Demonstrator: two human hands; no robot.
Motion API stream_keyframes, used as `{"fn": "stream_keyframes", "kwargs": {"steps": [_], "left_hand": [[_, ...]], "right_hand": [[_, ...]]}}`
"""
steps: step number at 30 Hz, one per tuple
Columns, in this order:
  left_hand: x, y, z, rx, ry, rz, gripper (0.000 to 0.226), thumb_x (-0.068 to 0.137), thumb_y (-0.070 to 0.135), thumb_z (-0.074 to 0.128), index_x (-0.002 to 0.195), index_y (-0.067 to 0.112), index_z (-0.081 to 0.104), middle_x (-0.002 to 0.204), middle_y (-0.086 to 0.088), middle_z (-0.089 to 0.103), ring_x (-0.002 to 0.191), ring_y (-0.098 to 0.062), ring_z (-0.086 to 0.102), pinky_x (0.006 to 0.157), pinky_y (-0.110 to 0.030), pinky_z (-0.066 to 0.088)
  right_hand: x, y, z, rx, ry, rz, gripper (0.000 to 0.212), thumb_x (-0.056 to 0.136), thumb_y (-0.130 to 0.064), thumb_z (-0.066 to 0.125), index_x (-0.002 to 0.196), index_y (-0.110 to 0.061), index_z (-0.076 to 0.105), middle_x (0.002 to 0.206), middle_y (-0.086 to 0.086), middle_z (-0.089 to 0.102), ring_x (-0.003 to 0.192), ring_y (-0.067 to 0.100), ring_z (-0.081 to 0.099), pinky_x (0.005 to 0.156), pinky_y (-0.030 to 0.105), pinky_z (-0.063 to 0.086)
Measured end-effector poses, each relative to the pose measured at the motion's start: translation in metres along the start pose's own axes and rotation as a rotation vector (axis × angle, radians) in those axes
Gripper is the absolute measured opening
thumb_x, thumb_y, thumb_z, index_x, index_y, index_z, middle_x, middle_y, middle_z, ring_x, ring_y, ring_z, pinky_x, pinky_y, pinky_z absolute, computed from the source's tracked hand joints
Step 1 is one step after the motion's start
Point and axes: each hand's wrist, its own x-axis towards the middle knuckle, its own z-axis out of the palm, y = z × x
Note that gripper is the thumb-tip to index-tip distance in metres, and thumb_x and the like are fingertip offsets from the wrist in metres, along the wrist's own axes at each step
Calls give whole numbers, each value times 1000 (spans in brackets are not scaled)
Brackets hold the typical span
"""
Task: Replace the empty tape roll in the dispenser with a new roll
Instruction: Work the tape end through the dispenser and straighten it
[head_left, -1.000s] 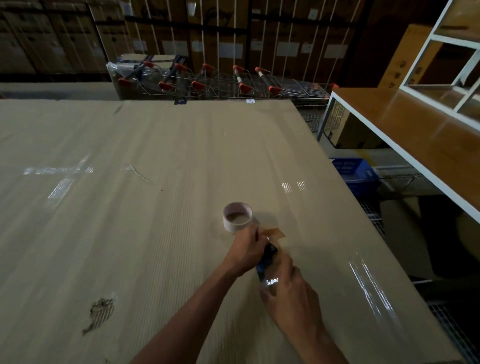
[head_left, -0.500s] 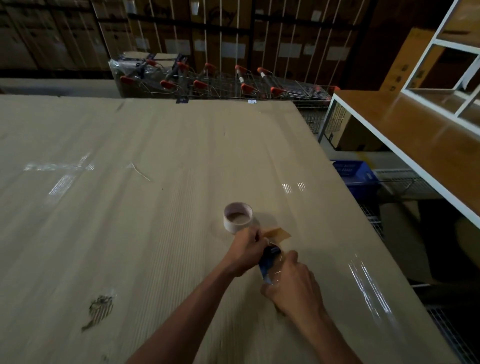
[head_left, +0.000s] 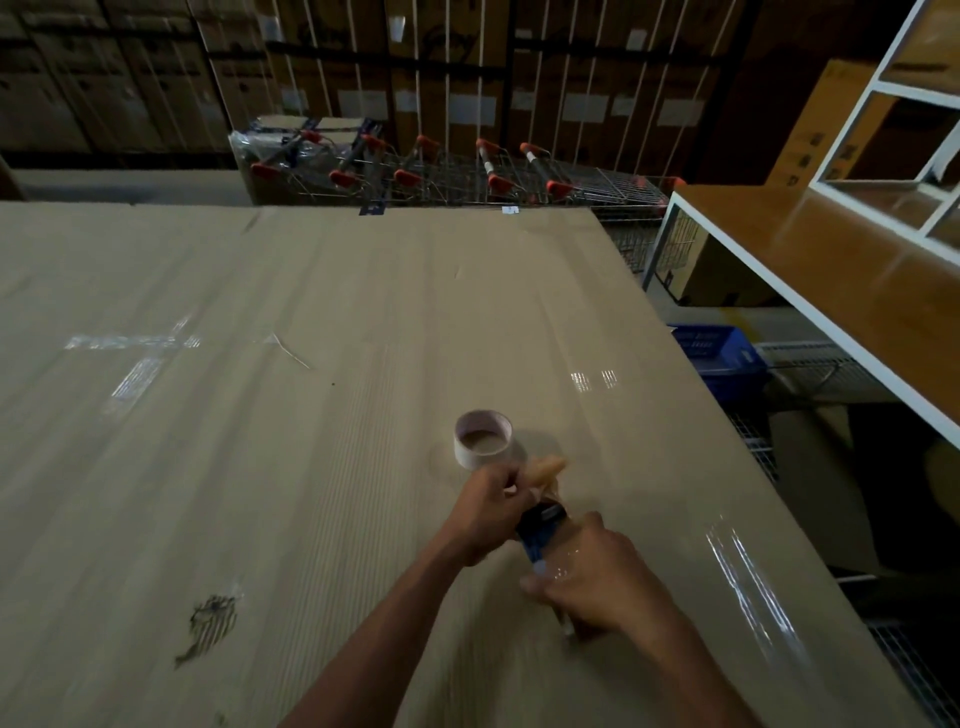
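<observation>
Lifted since a second ago, brown tape end (head_left: 545, 467) rises in left hand (head_left: 491, 512); right hand (head_left: 597, 582) grips dispenser (head_left: 540, 530), empty roll (head_left: 483, 439) discarded on bench (head_left: 260, 467); threading remains.

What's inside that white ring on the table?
The white ring stands on end on the cardboard, open side up. Only its pale inner wall and the surface below show inside. The left hand covers its near bottom edge.

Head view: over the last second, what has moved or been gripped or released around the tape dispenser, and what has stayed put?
The brown tape end pinched by the left hand has lifted off the cardboard and now sticks up. The right hand keeps gripping the blue tape dispenser; nothing was released. The empty white tape core stands unmoved on the cardboard sheet.
</observation>
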Motion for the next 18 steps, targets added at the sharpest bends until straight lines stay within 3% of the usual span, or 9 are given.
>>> {"fn": "stream_keyframes", "kwargs": {"steps": [2,4,6,8,11,16,18], "left_hand": [[3,9,-9,157,-112,105,14,92,7,60,80,2,54,82,-11,60,77,-16,57,66,-27,48],[4,17,-14,208,-169,153,16,94,12,59,87,-2,54,87,-15,60,78,-21,56,69,-33,49],[3,24,-14,251,-217,182,16,96,14,57,90,0,55,90,-14,61,80,-24,58,71,-36,51],[3,26,-12,273,-258,196,14,98,14,57,93,1,56,91,-8,61,83,-19,59,75,-33,52],[4,29,-10,244,-331,182,3,97,15,59,98,12,58,95,4,62,92,-13,62,86,-30,54],[2,37,-5,263,-367,140,2,97,14,57,96,14,59,88,4,57,83,-12,55,78,-27,49],[4,35,-6,234,-433,112,9,96,13,59,105,10,59,94,3,58,85,-8,56,80,-25,48]], "right_hand": [[11,16,-20,57,-33,-47,63,60,-68,67,96,-17,58,97,0,65,82,16,62,64,30,53],[25,31,-36,160,51,-146,70,59,-77,62,104,-23,64,109,0,63,93,16,63,76,30,53],[31,36,-41,464,-50,-233,74,54,-77,67,107,-25,65,113,1,65,100,16,64,80,31,55],[34,34,-36,685,-120,-255,60,60,-56,79,104,-18,66,107,7,71,98,18,66,79,30,56],[38,31,-35,740,13,-306,23,76,-14,76,97,-11,69,99,11,73,92,21,68,78,26,57],[42,26,-55,644,21,-370,15,77,3,71,78,-12,68,82,8,72,83,17,67,84,35,55],[43,25,-60,534,28,-375,18,79,5,68,76,-12,64,79,5,70,81,17,67,83,38,55]]}}
